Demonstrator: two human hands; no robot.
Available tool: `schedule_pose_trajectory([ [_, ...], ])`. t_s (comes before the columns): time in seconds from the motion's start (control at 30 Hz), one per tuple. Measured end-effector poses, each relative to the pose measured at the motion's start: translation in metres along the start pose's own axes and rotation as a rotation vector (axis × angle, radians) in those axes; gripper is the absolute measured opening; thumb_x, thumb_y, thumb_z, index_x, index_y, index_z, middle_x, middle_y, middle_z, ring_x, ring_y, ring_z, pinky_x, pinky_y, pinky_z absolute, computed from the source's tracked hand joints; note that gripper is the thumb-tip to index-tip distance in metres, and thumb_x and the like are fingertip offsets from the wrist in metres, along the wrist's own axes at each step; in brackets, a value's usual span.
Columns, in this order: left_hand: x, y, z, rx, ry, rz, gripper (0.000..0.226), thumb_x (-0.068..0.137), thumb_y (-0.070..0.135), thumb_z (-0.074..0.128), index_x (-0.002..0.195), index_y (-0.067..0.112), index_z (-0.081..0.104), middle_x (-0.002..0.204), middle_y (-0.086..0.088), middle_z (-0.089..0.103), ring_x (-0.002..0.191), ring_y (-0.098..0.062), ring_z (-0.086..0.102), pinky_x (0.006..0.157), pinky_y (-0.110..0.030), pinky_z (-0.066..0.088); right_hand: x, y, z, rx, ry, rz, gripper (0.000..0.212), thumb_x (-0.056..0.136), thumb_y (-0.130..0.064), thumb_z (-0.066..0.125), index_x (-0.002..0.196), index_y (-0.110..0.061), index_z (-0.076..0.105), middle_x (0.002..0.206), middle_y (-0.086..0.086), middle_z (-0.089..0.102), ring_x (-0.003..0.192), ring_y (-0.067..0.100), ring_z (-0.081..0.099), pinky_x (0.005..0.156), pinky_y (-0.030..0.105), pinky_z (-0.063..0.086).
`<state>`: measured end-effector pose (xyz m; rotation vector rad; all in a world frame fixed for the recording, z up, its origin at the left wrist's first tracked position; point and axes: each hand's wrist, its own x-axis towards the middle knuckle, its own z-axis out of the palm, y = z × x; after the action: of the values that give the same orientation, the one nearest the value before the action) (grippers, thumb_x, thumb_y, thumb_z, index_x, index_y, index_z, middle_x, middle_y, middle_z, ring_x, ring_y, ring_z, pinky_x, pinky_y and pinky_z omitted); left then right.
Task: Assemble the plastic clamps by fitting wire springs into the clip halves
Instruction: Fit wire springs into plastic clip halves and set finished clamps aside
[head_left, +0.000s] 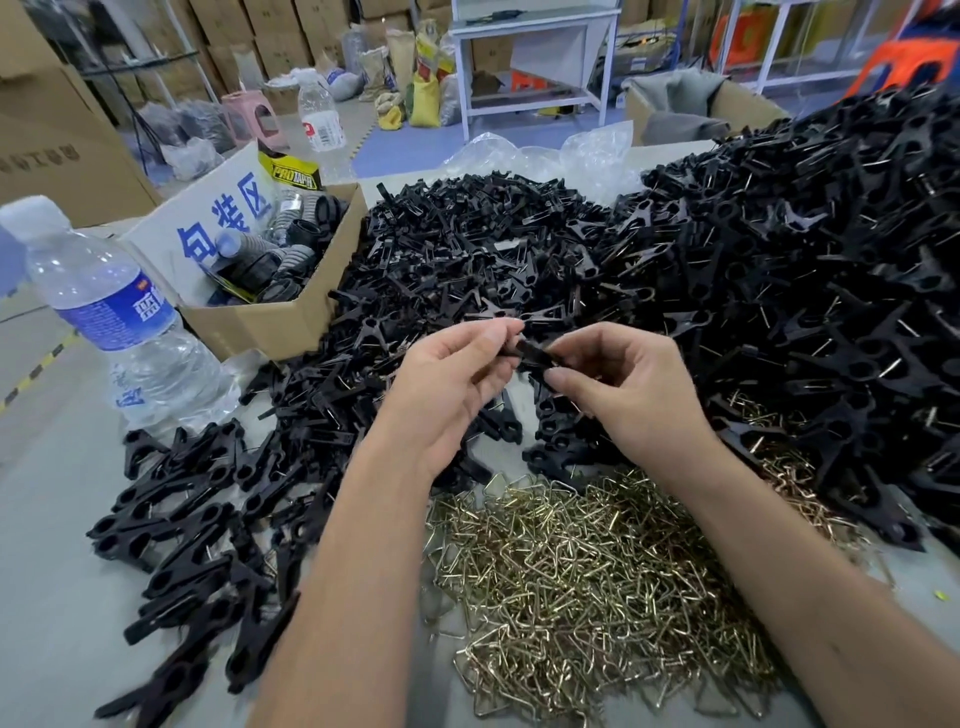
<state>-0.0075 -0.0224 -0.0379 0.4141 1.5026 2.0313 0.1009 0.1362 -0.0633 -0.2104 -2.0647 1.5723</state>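
Note:
Both my hands meet above the table's middle on a black plastic clip half (530, 352). My left hand (457, 379) pinches its left end between thumb and fingers. My right hand (618, 379) grips the right end with curled fingers. Whether a spring sits in the piece is hidden by my fingers. Below my wrists lies a heap of brass-coloured wire springs (587, 582). A big pile of loose black clip halves (493, 249) spreads behind my hands. Assembled-looking black clamps (831, 291) are heaped high on the right, and more clamps (197, 509) lie at the left.
A water bottle (114, 317) stands at the left on the grey table (57, 571). Behind it is a cardboard box (280, 317) with black parts and a second bottle (319, 124). Clear plastic bags (545, 150) lie at the far edge.

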Motion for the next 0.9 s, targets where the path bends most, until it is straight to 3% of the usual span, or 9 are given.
schedule_pose_trajectory([
  [0.07,-0.003,-0.002,-0.002,-0.024,-0.023,-0.009,0.020,0.100,0.005,0.061,0.099,0.006,0.081,0.100,-0.006,0.078,0.085,-0.010,0.073,0.076,-0.018,0.057,-0.002,0.000,-0.002,0.033,0.017,-0.036,0.019,0.084,-0.012,0.086,0.096,-0.025,0.079,0.081,-0.008,0.073,0.067,0.002,0.064,0.064,0.015,0.050],
  [0.17,-0.002,-0.007,-0.002,0.059,0.064,0.041,0.018,0.101,0.014,0.063,0.100,0.008,0.080,0.087,-0.005,0.075,0.068,-0.007,0.067,0.062,-0.015,0.055,-0.005,0.001,-0.003,0.042,-0.002,-0.062,0.022,0.085,-0.006,0.084,0.096,-0.025,0.079,0.089,-0.005,0.076,0.073,0.005,0.067,0.069,0.016,0.052],
  [0.3,0.002,-0.017,0.002,0.323,0.195,0.276,0.022,0.101,0.027,0.066,0.089,0.013,0.079,0.062,-0.006,0.062,0.050,-0.011,0.052,0.048,-0.020,0.043,-0.007,0.002,0.000,0.019,-0.056,-0.112,0.024,0.083,0.005,0.081,0.094,-0.017,0.079,0.093,-0.002,0.078,0.089,0.015,0.073,0.082,0.024,0.057],
  [0.47,0.001,-0.020,0.004,0.638,-0.002,0.362,0.020,0.095,0.037,0.073,0.087,0.020,0.081,0.071,-0.016,0.070,0.055,-0.022,0.056,0.054,-0.035,0.047,-0.008,0.005,0.001,0.006,-0.023,-0.089,0.020,0.082,0.002,0.084,0.095,-0.012,0.078,0.092,0.000,0.079,0.088,0.020,0.076,0.085,0.041,0.063],
  [0.53,0.002,-0.017,-0.001,0.665,-0.067,0.355,0.006,0.091,0.032,0.076,0.090,0.028,0.081,0.071,-0.009,0.073,0.058,-0.017,0.059,0.055,-0.030,0.049,-0.009,0.006,0.000,-0.002,-0.002,-0.086,0.020,0.081,0.001,0.084,0.094,-0.013,0.077,0.091,0.000,0.079,0.088,0.020,0.077,0.084,0.044,0.064],
  [0.6,0.003,-0.016,-0.005,0.662,-0.107,0.342,0.012,0.087,0.021,0.082,0.095,0.030,0.080,0.075,-0.003,0.076,0.062,-0.012,0.065,0.061,-0.025,0.055,-0.009,0.006,0.001,-0.008,0.010,-0.082,0.020,0.082,0.002,0.084,0.093,-0.014,0.077,0.091,0.001,0.079,0.088,0.022,0.076,0.085,0.046,0.063],
  [0.7,0.004,-0.018,-0.007,0.653,-0.099,0.333,0.007,0.094,0.015,0.075,0.097,0.017,0.081,0.081,-0.012,0.076,0.065,-0.018,0.067,0.066,-0.035,0.058,-0.009,0.005,0.003,-0.018,0.013,-0.082,0.021,0.082,0.001,0.083,0.092,-0.016,0.077,0.091,-0.001,0.079,0.088,0.020,0.076,0.083,0.039,0.063],
  [0.77,0.005,-0.021,-0.007,0.628,-0.052,0.315,0.025,0.103,0.022,0.064,0.088,0.008,0.079,0.078,-0.013,0.073,0.064,-0.022,0.066,0.064,-0.037,0.056,-0.008,0.005,0.002,-0.016,0.026,-0.089,0.020,0.084,0.001,0.082,0.093,-0.016,0.078,0.090,-0.003,0.078,0.086,0.015,0.075,0.079,0.027,0.060],
  [0.9,0.007,-0.023,-0.010,0.622,-0.006,0.315,0.019,0.103,0.016,0.063,0.099,0.009,0.080,0.079,-0.020,0.072,0.063,-0.022,0.061,0.061,-0.030,0.052,-0.009,0.005,0.001,-0.048,0.040,-0.100,0.018,0.085,0.001,0.081,0.097,-0.013,0.079,0.092,-0.005,0.078,0.090,0.011,0.074,0.082,0.023,0.058],
])
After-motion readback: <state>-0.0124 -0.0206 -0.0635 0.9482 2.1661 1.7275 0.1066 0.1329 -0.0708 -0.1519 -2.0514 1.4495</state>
